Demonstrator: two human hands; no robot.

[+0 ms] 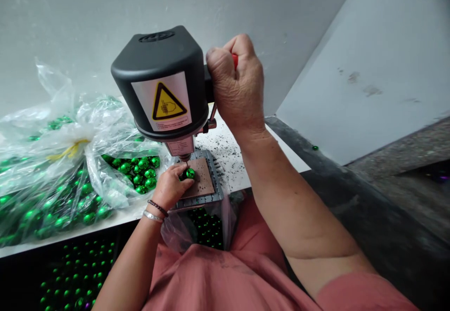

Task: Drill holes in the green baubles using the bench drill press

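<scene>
As I watched through the head camera from my remote station, the left hand (170, 186) was closed narrowly around a glossy green ball (190, 173), its fingertips (181, 183) against the ball's side, pressing it onto a brown pad (203, 179). The ball showed no long axis that I could make out. Directly above it, the long axis of a bench drill press (160, 83) ran roughly upright, its bit (184, 158) pointing down just over the ball; I could not tell whether they touched. The right hand (235, 81) was wrapped in a tight fist around a red lever handle (234, 60) on the drill's right side. The pad sat on a grey metal base plate (218, 190), with black debris (225, 161) scattered behind it on a white tabletop (232, 182). Left of the drill lay a clear plastic bag (45, 161) full of green balls, and more filled a black tray (77, 273) below the table's edge. A beaded bracelet (157, 207) and a silver bangle (153, 216) circled the left wrist.
</scene>
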